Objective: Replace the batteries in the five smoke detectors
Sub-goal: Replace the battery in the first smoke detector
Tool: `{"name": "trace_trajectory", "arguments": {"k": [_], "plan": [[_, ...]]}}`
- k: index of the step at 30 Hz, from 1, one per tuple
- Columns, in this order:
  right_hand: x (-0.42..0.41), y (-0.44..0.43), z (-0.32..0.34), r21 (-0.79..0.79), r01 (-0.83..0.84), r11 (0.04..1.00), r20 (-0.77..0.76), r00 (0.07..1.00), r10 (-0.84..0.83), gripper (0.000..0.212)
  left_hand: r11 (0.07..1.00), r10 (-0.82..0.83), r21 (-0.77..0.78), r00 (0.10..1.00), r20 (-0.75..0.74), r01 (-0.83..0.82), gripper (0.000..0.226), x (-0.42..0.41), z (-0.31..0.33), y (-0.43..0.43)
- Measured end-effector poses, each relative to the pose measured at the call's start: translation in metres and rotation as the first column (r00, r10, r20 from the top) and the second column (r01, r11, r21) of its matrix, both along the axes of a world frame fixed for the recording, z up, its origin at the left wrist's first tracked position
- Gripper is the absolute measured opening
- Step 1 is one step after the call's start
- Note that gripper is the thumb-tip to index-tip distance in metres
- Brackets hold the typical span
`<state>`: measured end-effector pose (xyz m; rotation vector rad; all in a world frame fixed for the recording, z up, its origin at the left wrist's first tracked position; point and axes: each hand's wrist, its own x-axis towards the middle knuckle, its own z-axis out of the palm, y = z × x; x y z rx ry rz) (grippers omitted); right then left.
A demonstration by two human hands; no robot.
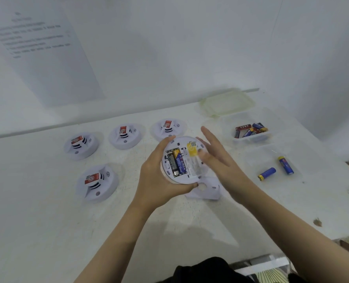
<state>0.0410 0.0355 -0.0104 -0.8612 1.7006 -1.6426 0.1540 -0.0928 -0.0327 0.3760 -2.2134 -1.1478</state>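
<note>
My left hand [159,176] grips a white round smoke detector [187,160], turned underside up above the table. Its battery bay shows a black battery and a blue one [176,161] side by side. My right hand [216,156] is spread open against the detector's right side, its fingers blurred over a yellow label. A white base plate [207,189] lies on the table under the held detector. Several more detectors rest face up: three in a back row [80,145] [125,135] [167,127] and one in front at the left [97,181].
A clear tub [230,127] at the back right holds several batteries [251,130]. In front of it a clear tray [251,160] holds two blue batteries [267,173] [285,165]. A green-rimmed lid [227,103] lies by the wall. A printed sheet [41,50] hangs on the left wall.
</note>
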Motion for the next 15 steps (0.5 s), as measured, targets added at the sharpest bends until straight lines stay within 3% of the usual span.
{"name": "trace_trajectory", "arguments": {"k": [3, 6, 9, 15], "plan": [[-0.012, 0.008, -0.005, 0.153, 0.105, 0.983, -0.279, 0.958, -0.059, 0.037, 1.000, 0.016, 0.023, 1.000, 0.007, -0.016, 0.100, 0.008, -0.005, -0.013], [-0.014, 0.020, -0.015, 0.452, 0.111, 0.885, -0.627, 0.745, 0.227, 0.042, 0.997, 0.062, 0.047, 0.998, 0.020, -0.063, 0.096, 0.019, -0.010, -0.023], [-0.011, 0.024, -0.026, 0.633, 0.144, 0.760, -0.705, 0.513, 0.490, 0.062, 0.995, 0.087, 0.054, 0.996, 0.017, -0.087, 0.092, 0.027, -0.014, -0.028], [-0.012, 0.019, -0.029, 0.646, 0.170, 0.744, -0.713, 0.485, 0.507, 0.058, 0.994, 0.063, 0.080, 0.996, 0.060, -0.068, 0.095, 0.035, -0.023, -0.027]]}}
